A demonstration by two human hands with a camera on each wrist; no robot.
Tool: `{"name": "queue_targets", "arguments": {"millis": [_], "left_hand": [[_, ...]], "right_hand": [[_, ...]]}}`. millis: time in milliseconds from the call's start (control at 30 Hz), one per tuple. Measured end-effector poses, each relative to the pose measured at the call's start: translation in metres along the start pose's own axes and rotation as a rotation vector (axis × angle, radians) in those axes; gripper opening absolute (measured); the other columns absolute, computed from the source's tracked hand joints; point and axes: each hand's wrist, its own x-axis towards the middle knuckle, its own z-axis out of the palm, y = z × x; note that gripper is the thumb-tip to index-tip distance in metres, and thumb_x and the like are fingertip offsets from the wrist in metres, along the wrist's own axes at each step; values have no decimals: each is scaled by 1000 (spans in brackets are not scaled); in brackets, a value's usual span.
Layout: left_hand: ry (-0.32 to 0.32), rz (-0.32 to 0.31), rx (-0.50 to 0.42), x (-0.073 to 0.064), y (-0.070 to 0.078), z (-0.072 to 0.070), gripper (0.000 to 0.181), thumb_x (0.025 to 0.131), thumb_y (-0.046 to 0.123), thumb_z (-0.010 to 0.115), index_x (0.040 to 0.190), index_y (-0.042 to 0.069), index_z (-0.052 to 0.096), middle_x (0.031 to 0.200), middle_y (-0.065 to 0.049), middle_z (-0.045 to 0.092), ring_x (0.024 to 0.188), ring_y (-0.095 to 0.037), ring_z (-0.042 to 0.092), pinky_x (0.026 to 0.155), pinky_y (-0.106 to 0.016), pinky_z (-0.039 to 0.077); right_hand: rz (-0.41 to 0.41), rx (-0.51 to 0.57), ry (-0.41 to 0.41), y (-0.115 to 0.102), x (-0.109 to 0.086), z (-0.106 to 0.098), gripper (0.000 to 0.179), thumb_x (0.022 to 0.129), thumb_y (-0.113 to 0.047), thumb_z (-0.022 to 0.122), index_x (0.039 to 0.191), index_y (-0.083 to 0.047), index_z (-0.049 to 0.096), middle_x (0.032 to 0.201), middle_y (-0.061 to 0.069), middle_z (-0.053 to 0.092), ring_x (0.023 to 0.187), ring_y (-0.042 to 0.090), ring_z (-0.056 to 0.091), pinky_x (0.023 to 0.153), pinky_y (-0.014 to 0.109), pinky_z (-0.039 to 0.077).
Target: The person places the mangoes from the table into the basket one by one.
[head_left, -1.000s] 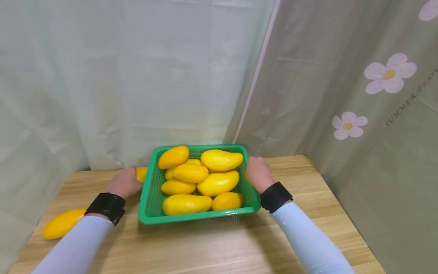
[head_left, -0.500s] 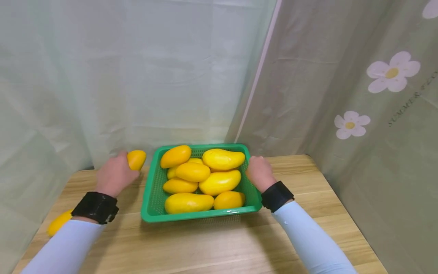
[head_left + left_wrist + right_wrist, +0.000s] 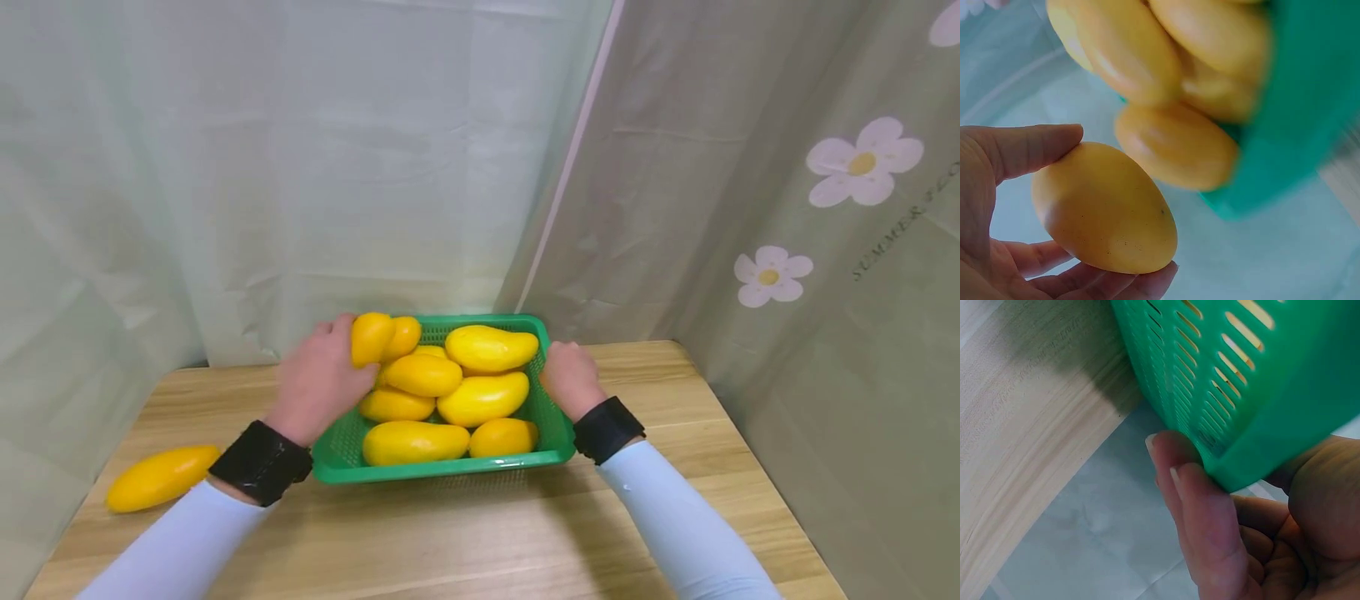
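Observation:
My left hand [image 3: 321,387] holds a yellow mango [image 3: 1107,209] between thumb and fingers, above the back left corner of the green plastic basket [image 3: 442,473]. In the head view this held mango overlaps another mango [image 3: 406,335] in that corner. Several more mangoes [image 3: 483,400] lie piled in the basket. At the basket's right side, my right hand [image 3: 572,381] grips the rim. The right wrist view shows fingers [image 3: 1207,519] against the slotted outer wall; the thumb's tip is hidden behind the rim.
One mango [image 3: 161,477] lies on the wooden table [image 3: 480,542] at the left, close to my left forearm. Behind the table hangs a pale curtain [image 3: 360,167]; flowers [image 3: 862,162] decorate the sheet at the right.
My left hand has lifted a mango from the table left of the basket and carried it rightward over the basket's back left corner. The right hand stays at the rim.

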Motion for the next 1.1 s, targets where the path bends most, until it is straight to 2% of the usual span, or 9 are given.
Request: {"name": "queue_targets", "arguments": {"millis": [133, 400, 600, 800, 933, 1100], "left_hand": [[-32, 28, 4, 0, 20, 9, 69, 75, 31, 70, 130, 0, 41, 102, -18, 52, 69, -25, 51, 53, -37, 46], [-111, 52, 20, -3, 50, 26, 74, 74, 30, 71, 134, 5, 38, 110, -18, 50, 64, -21, 50, 46, -32, 42], [-155, 81, 44, -5, 68, 40, 71, 75, 30, 70, 133, 4, 39, 107, -14, 49, 63, -18, 48, 45, -29, 41], [-194, 108, 91, -6, 84, 47, 74, 75, 34, 69, 135, 4, 38, 107, -15, 51, 67, -19, 49, 47, -32, 41], [-241, 116, 118, -6, 93, 53, 77, 76, 39, 70, 136, 3, 37, 105, -14, 51, 65, -17, 49, 48, -30, 41], [-308, 120, 99, -6, 104, 58, 80, 76, 40, 69, 137, -1, 35, 110, -17, 53, 60, -15, 49, 50, -28, 42]], "right_hand": [[0, 0, 3, 0, 1, 0, 11, 84, -11, 56, 74, -5, 54, 62, 6, 49, 52, 17, 49, 40, 29, 40], [16, 14, -15, 1, 2, 1, 12, 85, -12, 56, 76, -5, 54, 62, 7, 49, 52, 17, 49, 39, 29, 39], [18, 17, -19, 1, 1, 1, 12, 85, -13, 57, 76, -5, 53, 62, 7, 49, 51, 17, 49, 39, 28, 39], [3, 7, -16, 2, 1, 1, 12, 85, -13, 57, 76, -4, 54, 63, 6, 49, 52, 17, 50, 41, 28, 41], [4, 8, -19, 2, 1, 1, 12, 85, -13, 58, 76, -5, 54, 63, 6, 49, 53, 17, 50, 41, 29, 41], [8, 18, -15, 3, 1, 2, 12, 84, -13, 58, 75, -5, 54, 62, 6, 50, 52, 17, 50, 41, 29, 41]]}}
